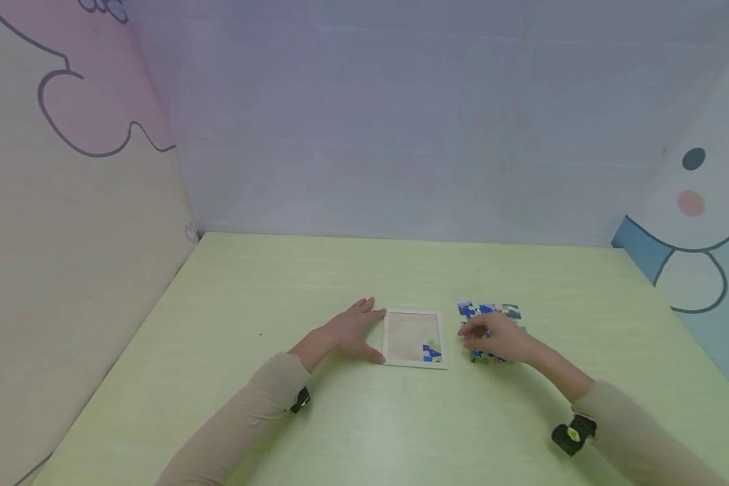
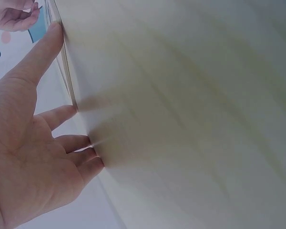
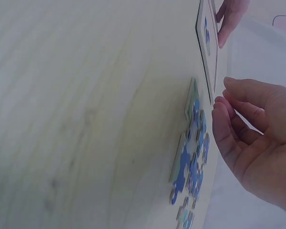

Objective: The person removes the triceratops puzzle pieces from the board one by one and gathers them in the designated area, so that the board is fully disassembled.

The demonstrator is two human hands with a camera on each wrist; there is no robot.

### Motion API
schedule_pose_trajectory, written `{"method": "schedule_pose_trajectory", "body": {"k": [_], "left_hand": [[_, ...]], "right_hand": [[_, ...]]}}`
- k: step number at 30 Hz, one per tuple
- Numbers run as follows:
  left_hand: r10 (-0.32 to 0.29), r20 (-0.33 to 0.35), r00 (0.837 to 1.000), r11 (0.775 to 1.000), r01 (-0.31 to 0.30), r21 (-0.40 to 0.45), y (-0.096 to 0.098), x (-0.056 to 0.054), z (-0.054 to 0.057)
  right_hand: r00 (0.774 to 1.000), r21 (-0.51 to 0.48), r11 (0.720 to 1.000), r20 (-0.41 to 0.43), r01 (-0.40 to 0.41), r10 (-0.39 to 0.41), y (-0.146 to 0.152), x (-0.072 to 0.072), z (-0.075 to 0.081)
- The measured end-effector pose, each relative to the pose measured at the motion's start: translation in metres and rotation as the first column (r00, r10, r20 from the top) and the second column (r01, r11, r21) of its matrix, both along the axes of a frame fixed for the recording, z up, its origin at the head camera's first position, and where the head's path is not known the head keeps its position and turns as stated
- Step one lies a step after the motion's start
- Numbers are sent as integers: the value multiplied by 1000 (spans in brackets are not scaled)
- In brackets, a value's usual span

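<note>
A white-rimmed puzzle tray (image 1: pixel 414 366) lies on the table, with a few joined blue and green pieces (image 1: pixel 431 353) in its lower right corner. My left hand (image 1: pixel 355 331) is spread along the tray's left side, thumb and index fingertip at the rim, as the left wrist view also shows. To the right of the tray, my right hand (image 1: pixel 497 336) hovers over a cluster of loose jigsaw pieces (image 3: pixel 182 167), hiding part of them from the head view. Its fingers (image 3: pixel 224 131) are loosely bent and nothing shows between them and the thumb.
The pale yellow-green table (image 1: pixel 340 432) reaches back to a plain cloth backdrop (image 1: pixel 401 135). Cartoon-printed panels stand at the left and right. Dark wrist devices (image 1: pixel 574 435) sit at both sleeves.
</note>
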State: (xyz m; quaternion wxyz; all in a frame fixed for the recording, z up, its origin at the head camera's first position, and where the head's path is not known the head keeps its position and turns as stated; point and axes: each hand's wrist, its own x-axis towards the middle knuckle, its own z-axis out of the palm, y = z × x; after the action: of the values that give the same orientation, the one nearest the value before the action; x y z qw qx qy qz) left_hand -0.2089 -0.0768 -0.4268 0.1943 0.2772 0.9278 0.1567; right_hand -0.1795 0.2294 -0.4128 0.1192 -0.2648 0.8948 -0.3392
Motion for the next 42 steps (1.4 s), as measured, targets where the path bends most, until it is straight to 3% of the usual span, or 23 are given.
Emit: {"method": "schedule_pose_trajectory", "body": {"k": [9, 14, 20, 25, 31, 42], "left_hand": [[4, 0, 1000, 1000, -4, -21, 0, 0, -1], [4, -2, 1000, 1000, -4, -22, 1, 0, -1], [10, 1, 1000, 1000, -10, -27, 0, -1, -2], [12, -1, 1000, 1000, -12, -24, 0, -1, -2], [7, 1, 1000, 1000, -7, -13, 1, 0, -1], [0, -3, 1000, 1000, 0, -21, 1, -2, -3]], "right_hand": [[1000, -29, 1000, 30, 5, -5, -31, -4, -10], [998, 5, 999, 47, 39, -39, -40, -5, -14], [997, 51, 997, 42, 60, -62, -46, -7, -17], [993, 71, 994, 85, 77, -83, -50, -10, -17], [985, 55, 995, 143, 88, -95, -51, -13, -16], [982, 29, 995, 164, 94, -98, -51, -11, -16]]}}
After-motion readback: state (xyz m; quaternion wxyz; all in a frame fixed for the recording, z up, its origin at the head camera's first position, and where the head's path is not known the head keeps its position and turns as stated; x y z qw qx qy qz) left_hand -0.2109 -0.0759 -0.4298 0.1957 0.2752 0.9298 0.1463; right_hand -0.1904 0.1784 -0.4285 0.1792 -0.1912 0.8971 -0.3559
